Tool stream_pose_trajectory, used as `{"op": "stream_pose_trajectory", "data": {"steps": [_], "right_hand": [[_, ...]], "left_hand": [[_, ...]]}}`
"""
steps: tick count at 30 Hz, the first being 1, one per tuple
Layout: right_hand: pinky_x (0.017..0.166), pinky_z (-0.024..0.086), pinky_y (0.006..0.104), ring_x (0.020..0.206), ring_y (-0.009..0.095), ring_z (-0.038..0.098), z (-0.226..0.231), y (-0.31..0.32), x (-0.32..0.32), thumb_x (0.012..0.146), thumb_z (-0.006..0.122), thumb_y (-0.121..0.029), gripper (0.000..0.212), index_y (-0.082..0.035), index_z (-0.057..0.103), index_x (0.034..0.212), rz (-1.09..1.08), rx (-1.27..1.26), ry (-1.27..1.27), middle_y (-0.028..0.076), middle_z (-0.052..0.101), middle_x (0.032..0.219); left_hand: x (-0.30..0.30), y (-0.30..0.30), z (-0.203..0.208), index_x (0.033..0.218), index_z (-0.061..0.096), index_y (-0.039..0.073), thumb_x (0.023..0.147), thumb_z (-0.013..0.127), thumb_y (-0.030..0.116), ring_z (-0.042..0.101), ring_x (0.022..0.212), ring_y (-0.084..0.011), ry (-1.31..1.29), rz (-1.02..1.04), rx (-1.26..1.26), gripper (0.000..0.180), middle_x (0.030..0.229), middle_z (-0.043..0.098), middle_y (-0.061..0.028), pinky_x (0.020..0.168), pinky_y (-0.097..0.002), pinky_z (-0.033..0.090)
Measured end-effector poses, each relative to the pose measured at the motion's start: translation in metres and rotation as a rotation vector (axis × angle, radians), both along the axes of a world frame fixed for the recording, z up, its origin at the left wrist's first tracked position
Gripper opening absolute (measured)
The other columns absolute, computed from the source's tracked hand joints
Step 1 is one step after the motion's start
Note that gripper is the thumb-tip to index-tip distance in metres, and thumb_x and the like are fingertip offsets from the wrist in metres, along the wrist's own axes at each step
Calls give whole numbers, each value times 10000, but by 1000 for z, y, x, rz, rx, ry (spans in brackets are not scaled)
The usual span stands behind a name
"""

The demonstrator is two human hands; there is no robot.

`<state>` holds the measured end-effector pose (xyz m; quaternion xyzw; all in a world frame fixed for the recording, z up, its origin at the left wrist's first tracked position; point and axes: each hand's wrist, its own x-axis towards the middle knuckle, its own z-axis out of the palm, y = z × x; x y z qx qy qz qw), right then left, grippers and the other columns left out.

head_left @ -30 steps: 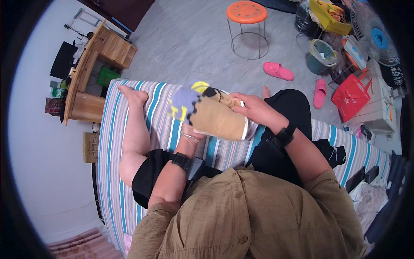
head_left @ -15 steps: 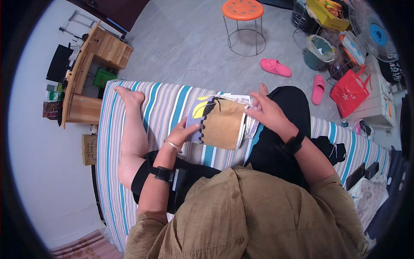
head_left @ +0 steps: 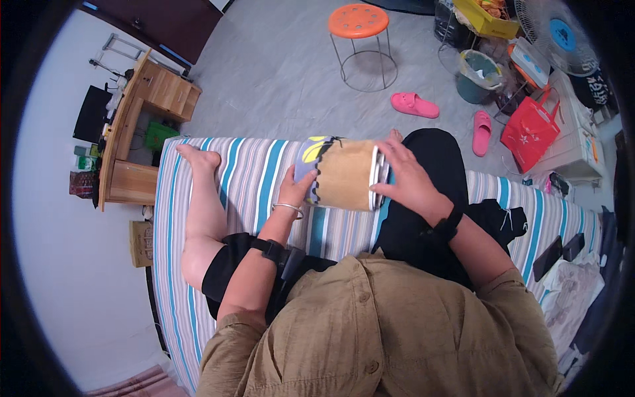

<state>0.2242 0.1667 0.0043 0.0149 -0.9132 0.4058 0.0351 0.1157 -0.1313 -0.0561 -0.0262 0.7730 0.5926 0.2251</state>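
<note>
Beneath the person's legs, a bed (head_left: pixel 254 188) with a striped sheet in blue, white and grey spreads from side to side. Beyond its left side stands a wooden desk (head_left: pixel 134 178) against the wall. Nearest the camera, the person's olive-brown shirt (head_left: pixel 317 317) fills the lower middle, and the right leg, bent and covered by black cloth (head_left: pixel 433 155), lies to the right. An orange-topped stool (head_left: pixel 358 21) stands out on the grey floor; a red bag (head_left: pixel 531 132) leans farther right.

Between the two hands, above the striped sheet and just left of the bent right leg, is a folded bundle (head_left: pixel 344 178): mostly tan, lavender and yellow at its left end, with white-edged layers at its right end. Whether its underside touches the sheet cannot be made out.

The right hand (head_left: pixel 410 178) is at the layered end, thumb and fingers well spread, tips touching the edge; how firmly they grip is unclear. The left hand (head_left: pixel 294 188) is curled around the lavender end and holds it, thumb on top, some fingers hidden. Each forearm wears a black band (head_left: pixel 268 249), and a silver bracelet (head_left: pixel 288 210) circles the left wrist.
</note>
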Motion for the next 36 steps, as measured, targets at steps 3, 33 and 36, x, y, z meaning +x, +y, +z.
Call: {"op": "stream_pose_trajectory", "data": {"steps": [3, 33, 36], "right_hand": [[1159, 339, 489, 1477, 439, 245, 1, -16, 13, 751, 820, -255, 887, -146, 383, 1515, 256, 134, 53, 228, 286, 1583], [965, 518, 434, 1280, 384, 525, -96, -32, -11, 750, 835, -330, 1084, -74, 191, 1584, -86, -552, -302, 291, 462, 1420], [1082, 420, 438, 1285, 416, 511, -101, -31, -22, 748, 830, -297, 1003, -61, 284, 1555, -70, -558, -176, 303, 467, 1403]], "left_hand": [[3, -8, -12, 1526, 320, 11, 844, 786, 360, 487, 1328, -357, 151, 20, -160, 896, 1460, 447, -278, 1091, -416, 408], [97, -56, 232, 1540, 350, 30, 974, 637, 304, 361, 1441, -247, 428, -231, -72, 692, 1553, 399, -153, 1194, -381, 269], [90, -20, 224, 1554, 312, 27, 933, 690, 311, 342, 1454, -250, 481, -303, -84, 781, 1574, 364, -158, 1201, -384, 254]]}}
